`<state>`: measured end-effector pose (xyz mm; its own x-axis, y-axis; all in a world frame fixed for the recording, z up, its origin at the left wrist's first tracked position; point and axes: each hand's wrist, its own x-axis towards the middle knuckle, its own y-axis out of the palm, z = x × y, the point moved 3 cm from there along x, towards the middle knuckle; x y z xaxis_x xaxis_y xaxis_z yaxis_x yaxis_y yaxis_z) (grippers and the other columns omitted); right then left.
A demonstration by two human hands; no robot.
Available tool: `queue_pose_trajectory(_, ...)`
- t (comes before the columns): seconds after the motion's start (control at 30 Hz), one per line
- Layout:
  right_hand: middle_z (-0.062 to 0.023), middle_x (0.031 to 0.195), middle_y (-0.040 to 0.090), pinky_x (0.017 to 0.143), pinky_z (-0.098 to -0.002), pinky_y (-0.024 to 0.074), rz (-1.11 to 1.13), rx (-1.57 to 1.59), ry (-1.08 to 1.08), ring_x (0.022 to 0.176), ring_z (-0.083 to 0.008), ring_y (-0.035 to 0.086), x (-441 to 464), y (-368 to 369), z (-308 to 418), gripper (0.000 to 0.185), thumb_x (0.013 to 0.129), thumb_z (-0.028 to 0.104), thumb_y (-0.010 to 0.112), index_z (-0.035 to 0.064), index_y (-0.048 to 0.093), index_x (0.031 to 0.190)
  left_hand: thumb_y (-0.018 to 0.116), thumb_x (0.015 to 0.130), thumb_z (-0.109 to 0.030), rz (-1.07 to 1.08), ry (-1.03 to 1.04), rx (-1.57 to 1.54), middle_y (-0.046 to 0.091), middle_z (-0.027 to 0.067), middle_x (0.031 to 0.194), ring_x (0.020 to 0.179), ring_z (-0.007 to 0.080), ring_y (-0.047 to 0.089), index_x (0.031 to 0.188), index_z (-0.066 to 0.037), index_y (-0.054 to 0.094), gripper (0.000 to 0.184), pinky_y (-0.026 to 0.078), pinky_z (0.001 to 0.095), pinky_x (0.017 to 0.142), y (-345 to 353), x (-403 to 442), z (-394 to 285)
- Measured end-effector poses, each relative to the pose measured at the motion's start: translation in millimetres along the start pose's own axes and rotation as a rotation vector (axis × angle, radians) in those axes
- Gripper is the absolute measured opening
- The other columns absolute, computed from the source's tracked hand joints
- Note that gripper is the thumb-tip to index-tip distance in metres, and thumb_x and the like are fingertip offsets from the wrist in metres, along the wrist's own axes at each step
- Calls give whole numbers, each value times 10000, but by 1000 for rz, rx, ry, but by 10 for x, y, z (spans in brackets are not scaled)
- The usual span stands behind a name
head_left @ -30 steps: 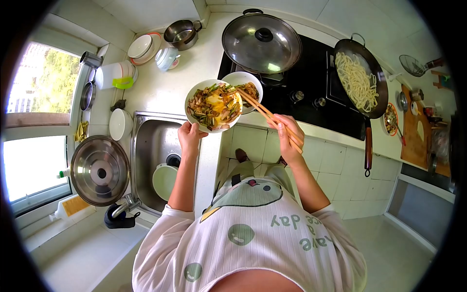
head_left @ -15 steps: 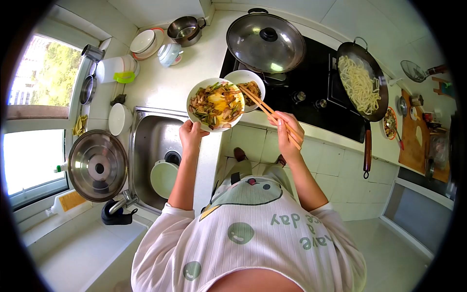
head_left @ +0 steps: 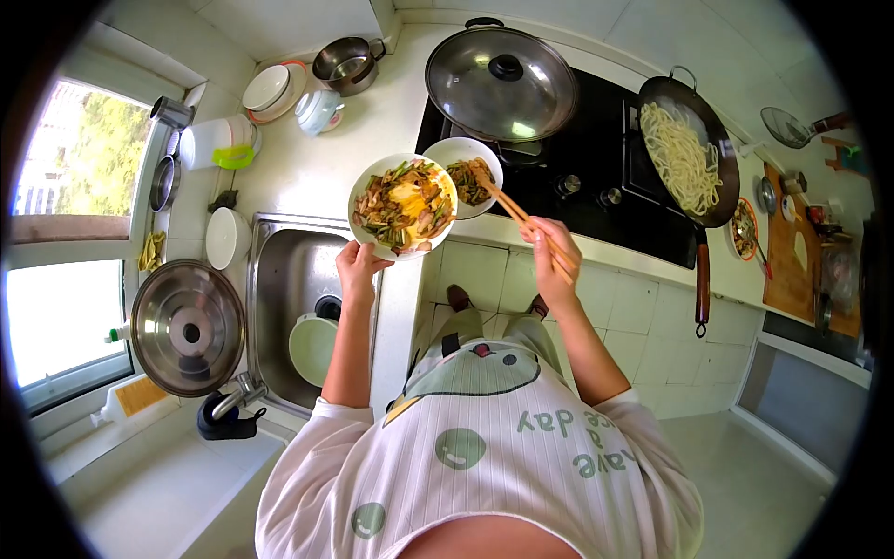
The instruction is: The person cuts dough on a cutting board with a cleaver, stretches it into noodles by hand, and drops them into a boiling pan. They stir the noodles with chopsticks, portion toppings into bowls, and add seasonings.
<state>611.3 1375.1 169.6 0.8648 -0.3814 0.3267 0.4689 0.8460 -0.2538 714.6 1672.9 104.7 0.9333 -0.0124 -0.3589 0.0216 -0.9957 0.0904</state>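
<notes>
My left hand (head_left: 359,270) grips the lower rim of a white bowl (head_left: 402,206) of stir-fried meat and green vegetables, held up over the counter edge. Chopsticks (head_left: 523,219) are held in my right hand (head_left: 556,250), their tips in the food of a second white bowl (head_left: 451,150). That second bowl stands on the counter just behind the held one, which partly covers it. The second bowl holds a smaller heap of similar food.
A lidded wok (head_left: 503,79) and a pan of noodles (head_left: 684,154) stand on the black stove (head_left: 596,140). Left are the sink (head_left: 289,270), a large lid (head_left: 189,328), a steel pot (head_left: 346,67) and stacked dishes (head_left: 266,88). A cutting board (head_left: 792,270) lies far right.
The held bowl has shifted slightly left, away from the second bowl. The chopstick tips have moved from beside the held bowl's rim into the second bowl's food, which shows more now.
</notes>
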Motion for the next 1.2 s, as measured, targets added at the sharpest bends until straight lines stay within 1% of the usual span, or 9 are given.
queue_pose_trajectory(0.17,-133,950,601,679,-272,504,5,-146,-68,803,-199,639,-3,174,-114,171,901,30,517,-31,580,1047,483,884,-117,42,-52,-133,650,156,864,728,228,672,959,82,562,227,570,321,649,-116,131,69)
queue_pose_trajectory(0.33,-143,944,596,666,-287,489,-17,-201,-105,775,-224,617,104,311,-55,174,887,14,524,-31,576,1047,449,901,-99,47,-60,-295,632,174,965,803,236,664,1024,92,522,239,568,335,708,-264,544,264)
queue_pose_trajectory(0.4,-146,939,594,663,-292,484,-16,-218,-111,770,-235,610,139,384,-100,178,881,6,527,-29,575,1048,460,891,-82,25,-44,-322,622,184,977,809,246,661,1023,94,510,226,570,344,713,-285,772,357)
queue_pose_trajectory(0.47,-148,936,592,673,-297,480,61,-240,-143,782,-247,604,170,478,-138,187,870,-10,528,-25,577,1050,477,876,-58,-98,-75,-268,615,195,968,797,262,658,1009,109,500,215,575,355,729,-340,982,432)
queue_pose_trajectory(0.53,-148,941,594,665,-294,482,86,-235,-187,768,-239,604,166,488,-129,193,862,-23,531,-25,580,1049,488,861,-30,-131,-97,-300,605,206,937,784,280,654,981,125,479,196,582,375,746,-328,1152,474)
queue_pose_trajectory(0.63,-139,957,597,651,-287,487,152,-124,-127,754,-205,604,124,416,-45,202,858,-38,530,-25,581,1053,472,866,-6,-208,-121,-347,581,211,915,793,309,650,956,134,439,170,586,406,769,-302,1325,608)
queue_pose_trajectory(0.9,-133,960,591,663,-268,475,37,-205,-98,778,-198,594,174,336,-72,200,871,-27,521,-27,574,1064,471,897,-13,-271,-123,-433,546,246,978,832,348,634,991,153,416,198,583,449,764,-256,1426,778)
queue_pose_trajectory(1.03,-133,963,585,667,-267,475,83,-217,-111,784,-202,592,143,441,-116,213,877,-19,519,-31,565,1085,458,895,-5,-350,-137,-455,550,230,946,814,332,633,998,151,415,192,587,423,752,-237,1433,795)
queue_pose_trajectory(1.2,-136,963,585,670,-271,478,92,-175,-105,786,-194,593,68,390,-109,218,879,-20,516,-33,563,1092,464,903,-21,-284,-161,-397,556,220,940,784,309,632,1003,138,420,193,584,385,744,-353,1472,1007)
